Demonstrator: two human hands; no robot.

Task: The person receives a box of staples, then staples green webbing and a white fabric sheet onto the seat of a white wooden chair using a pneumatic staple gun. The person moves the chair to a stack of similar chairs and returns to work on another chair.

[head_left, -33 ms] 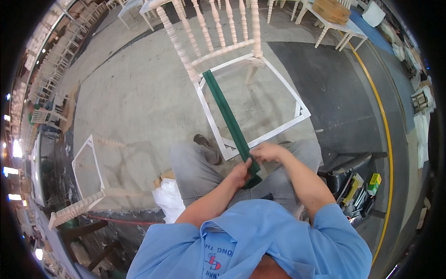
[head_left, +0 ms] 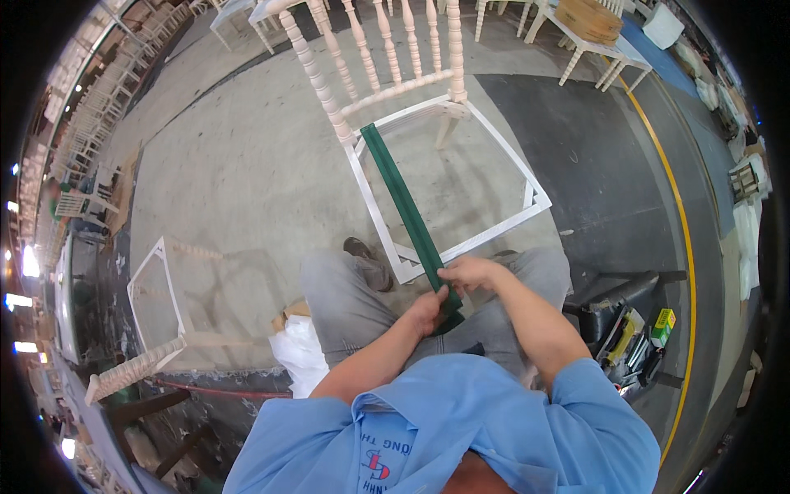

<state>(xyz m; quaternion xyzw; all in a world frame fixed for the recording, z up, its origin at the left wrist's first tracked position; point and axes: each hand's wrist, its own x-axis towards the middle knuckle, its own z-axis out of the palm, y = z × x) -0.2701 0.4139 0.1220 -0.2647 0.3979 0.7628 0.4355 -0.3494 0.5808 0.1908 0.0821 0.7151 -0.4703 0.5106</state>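
Observation:
A long green strip, seemingly fabric webbing, (head_left: 401, 198) lies lengthwise across the open white seat frame (head_left: 485, 235) of a spindle-back chair. Its far end rests at the back rail near the left post, and its near end crosses the front rail and hangs down over my lap. My left hand (head_left: 427, 311) is closed around the strip just in front of the frame's near corner. Against the strip's right edge, a little farther away, my right hand (head_left: 471, 272) pinches it with bent fingers. The part under my fingers is hidden.
Another white chair with an open seat (head_left: 160, 296) lies on the floor at left. A black seat (head_left: 613, 317) at right carries assorted tools and a green-yellow box (head_left: 662, 327). White plastic (head_left: 298, 354) lies by my left thigh. More chairs stand along the far left.
My right hand has shifted slightly left along the strip, closer to its middle. The strip's near end sits a little differently under my fingers. The chair has stayed in place.

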